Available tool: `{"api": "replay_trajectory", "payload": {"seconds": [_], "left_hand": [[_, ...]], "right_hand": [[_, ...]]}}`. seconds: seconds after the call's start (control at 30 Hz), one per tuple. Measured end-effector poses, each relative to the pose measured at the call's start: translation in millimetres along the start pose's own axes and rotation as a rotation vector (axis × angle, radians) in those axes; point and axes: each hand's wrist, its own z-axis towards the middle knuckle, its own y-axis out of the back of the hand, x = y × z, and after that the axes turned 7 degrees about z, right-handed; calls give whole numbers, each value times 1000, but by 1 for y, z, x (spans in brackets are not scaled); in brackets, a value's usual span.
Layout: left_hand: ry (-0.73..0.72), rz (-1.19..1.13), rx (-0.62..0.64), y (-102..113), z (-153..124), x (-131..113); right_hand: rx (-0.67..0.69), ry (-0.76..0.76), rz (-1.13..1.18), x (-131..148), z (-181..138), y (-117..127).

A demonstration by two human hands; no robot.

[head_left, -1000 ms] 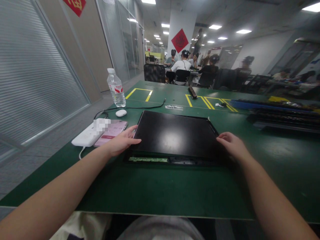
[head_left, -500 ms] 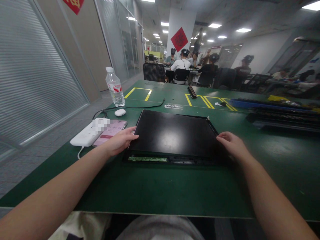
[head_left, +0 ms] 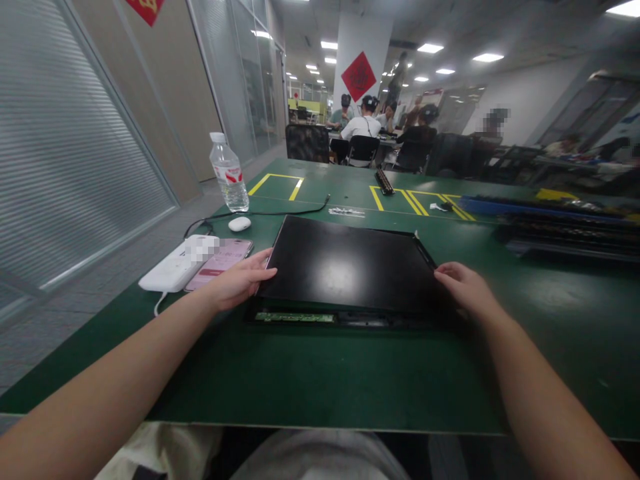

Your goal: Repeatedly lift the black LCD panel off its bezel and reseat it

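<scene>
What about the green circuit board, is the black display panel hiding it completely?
No, the green circuit board shows along the black frame, past the near edge of the black display panel.

Ceiling lights glow, pale glare marks the black panel, and the right edge blurs.

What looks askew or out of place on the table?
The black panel sits askew over the dark frame: frame shows along its near and right edges, baring a green circuit strip. Farther back, a ribbed dark strip lies across yellow tape.
</scene>
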Motion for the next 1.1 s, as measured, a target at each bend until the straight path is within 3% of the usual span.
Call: {"api": "replay_trajectory", "payload": {"seconds": [0.37, 0.57, 1.1], "left_hand": [[-16, -22, -40, 1, 4, 3], [-5, -24, -58, 0, 4, 4], [-20, -19, -65, 0, 5, 4]], "right_hand": [[8, 33, 9, -6, 2, 1], [38, 20, -34, -13, 8, 13], [393, 68, -256, -39, 11, 37]]}}
